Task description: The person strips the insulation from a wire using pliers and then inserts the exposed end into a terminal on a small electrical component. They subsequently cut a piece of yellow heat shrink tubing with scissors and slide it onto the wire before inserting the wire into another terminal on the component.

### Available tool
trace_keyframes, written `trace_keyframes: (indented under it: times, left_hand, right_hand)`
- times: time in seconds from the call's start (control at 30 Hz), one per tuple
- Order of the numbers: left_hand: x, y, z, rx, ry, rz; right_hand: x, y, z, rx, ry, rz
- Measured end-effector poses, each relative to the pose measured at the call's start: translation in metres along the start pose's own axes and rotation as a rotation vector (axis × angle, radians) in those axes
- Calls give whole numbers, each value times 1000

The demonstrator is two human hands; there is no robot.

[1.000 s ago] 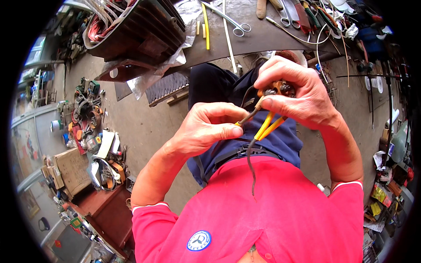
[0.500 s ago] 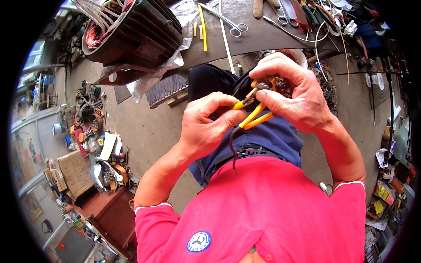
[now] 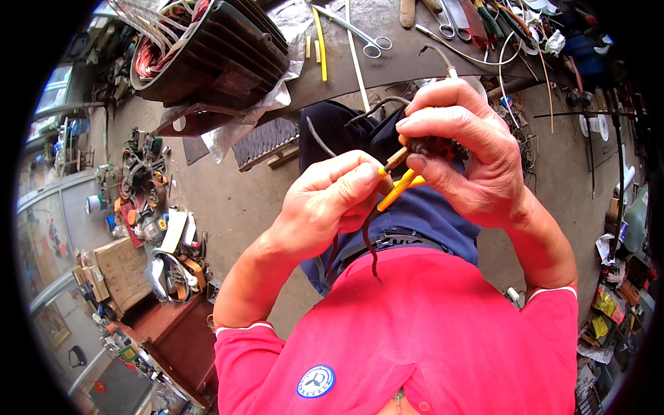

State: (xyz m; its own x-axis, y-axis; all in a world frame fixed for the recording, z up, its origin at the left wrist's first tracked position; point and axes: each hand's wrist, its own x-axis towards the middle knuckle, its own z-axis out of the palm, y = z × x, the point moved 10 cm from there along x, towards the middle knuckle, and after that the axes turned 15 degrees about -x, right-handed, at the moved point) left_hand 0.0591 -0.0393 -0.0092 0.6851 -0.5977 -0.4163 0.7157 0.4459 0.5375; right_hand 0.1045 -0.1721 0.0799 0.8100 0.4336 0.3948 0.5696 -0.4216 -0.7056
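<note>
My right hand [image 3: 477, 162] is closed around a dark terminal block [image 3: 437, 146] with metal studs, its thumb pressed to the near edge. The fingers hide most of the block. Yellow-sleeved leads [image 3: 397, 192] come out below the thumb, and a dark wire tail [image 3: 368, 242] hangs toward my belt. Just left of the block, my left hand [image 3: 328, 197] pinches a short yellow-sleeved lead close to its tan end piece [image 3: 395, 160]. More dark wire [image 3: 319, 137] sticks up behind the left fingers.
A finned motor housing [image 3: 221, 59] with white and red windings stands on the bench [image 3: 387, 66] at the far left. Scissors [image 3: 360, 36] and a yellow sleeve strip [image 3: 320, 48] lie beside it. Several hand tools and loose wires crowd the far right. Clutter lines the floor on both sides.
The right hand has turned the block, so its studs show less. My left hand has shifted slightly down and right along the lead. Dark wire ends now show above both hands.
</note>
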Motion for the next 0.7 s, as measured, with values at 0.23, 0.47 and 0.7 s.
trace_keyframes:
  times: [0.23,0.47,0.7]
  left_hand:
    - [-2,-8,-6,-44,-148,-126]
    - [-8,9,3,190,-125,162]
    - [-9,13,-1,225,-14,254]
  right_hand:
    - [-3,0,3,60,-57,63]
    - [-3,1,4,56,-55,99]
    - [-5,0,5,14,-7,121]
